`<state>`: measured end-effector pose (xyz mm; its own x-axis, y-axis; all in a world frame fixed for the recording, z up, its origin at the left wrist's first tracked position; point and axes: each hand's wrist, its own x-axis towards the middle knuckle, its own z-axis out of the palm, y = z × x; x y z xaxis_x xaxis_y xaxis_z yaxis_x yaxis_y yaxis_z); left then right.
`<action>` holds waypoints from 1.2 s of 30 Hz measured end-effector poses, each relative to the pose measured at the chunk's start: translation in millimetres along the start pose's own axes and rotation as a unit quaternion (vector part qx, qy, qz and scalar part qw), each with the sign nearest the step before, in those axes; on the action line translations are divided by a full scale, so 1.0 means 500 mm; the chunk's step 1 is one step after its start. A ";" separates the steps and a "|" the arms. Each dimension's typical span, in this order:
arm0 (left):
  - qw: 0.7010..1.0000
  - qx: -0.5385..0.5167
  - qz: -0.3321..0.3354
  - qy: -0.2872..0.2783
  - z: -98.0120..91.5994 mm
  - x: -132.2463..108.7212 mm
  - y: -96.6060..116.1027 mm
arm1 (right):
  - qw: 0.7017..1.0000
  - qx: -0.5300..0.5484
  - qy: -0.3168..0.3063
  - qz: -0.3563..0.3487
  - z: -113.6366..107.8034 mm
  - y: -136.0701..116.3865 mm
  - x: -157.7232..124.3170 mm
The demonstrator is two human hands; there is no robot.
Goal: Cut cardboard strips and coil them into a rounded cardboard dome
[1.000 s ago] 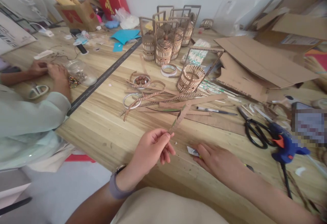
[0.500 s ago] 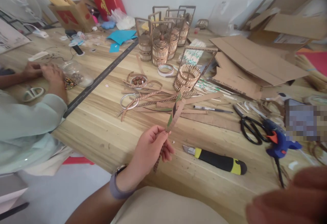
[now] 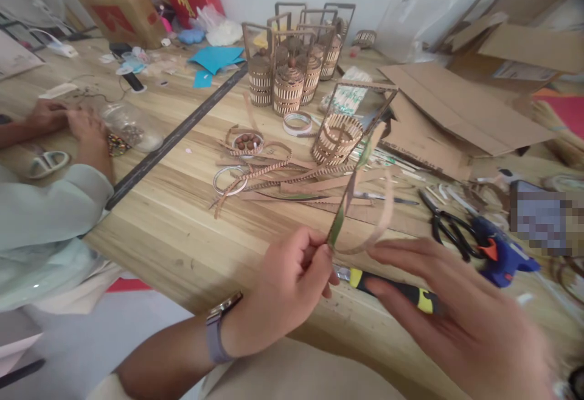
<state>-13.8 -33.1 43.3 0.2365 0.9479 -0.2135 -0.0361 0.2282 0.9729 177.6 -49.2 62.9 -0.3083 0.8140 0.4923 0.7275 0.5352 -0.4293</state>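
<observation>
R hand (image 3: pixel 463 318) now back nr strip (image 3: pixel 338 228) L hand (image 3: pixel 292 284) pinches.

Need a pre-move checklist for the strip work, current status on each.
1. Left hand secure on the cardboard strip: ok, pinched between thumb and fingers.
2. Right hand gripping the curled band: cannot tell; thumb and fingers are apart, fingertips beside it.
3. Utility knife clear of both hands: not ok, lies beneath the right, front end by the left fingers.
4. Blade retracted: cannot tell, tip hidden.
5. Scissors out of the way: ok, beyond the right hand.
6. Glue gun cool: cannot tell.
</observation>
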 end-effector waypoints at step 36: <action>0.992 0.044 0.031 -0.114 -0.011 0.067 -0.047 | 0.996 0.067 0.059 0.027 0.106 0.054 0.009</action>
<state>-10.1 -5.3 12.7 0.4499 0.8825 -0.1373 0.0251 0.1412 0.9897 163.4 -19.2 13.3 -0.1913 0.8138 0.5487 0.6508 0.5237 -0.5498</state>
